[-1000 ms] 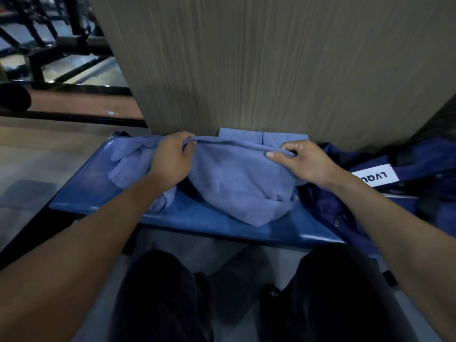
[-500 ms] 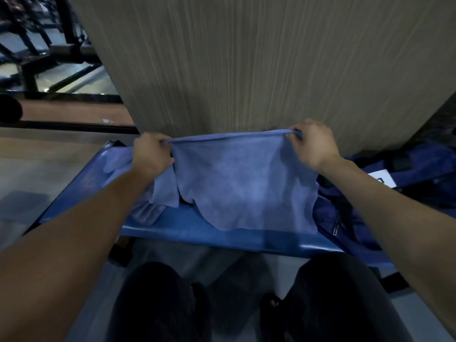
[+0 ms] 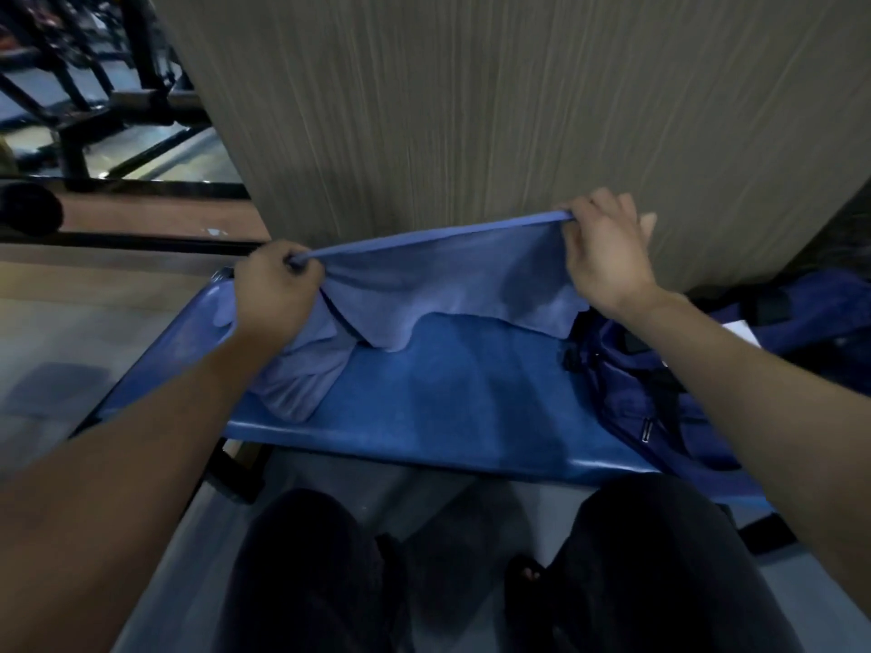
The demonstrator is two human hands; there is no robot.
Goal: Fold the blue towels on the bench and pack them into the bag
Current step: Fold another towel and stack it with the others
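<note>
Hands (image 3: 275, 294) (image 3: 608, 256) hold towel (image 3: 438, 280) taut beside bag (image 3: 660, 384) on bench (image 3: 447, 398).

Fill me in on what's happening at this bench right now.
A person stands at a blue bench and holds a blue towel stretched by its top edge, the left hand gripping one corner and the right hand pinching the other. It hangs with its lower edge near the bench. Another towel lies crumpled under the left hand. A dark blue bag sits at the right.
</note>
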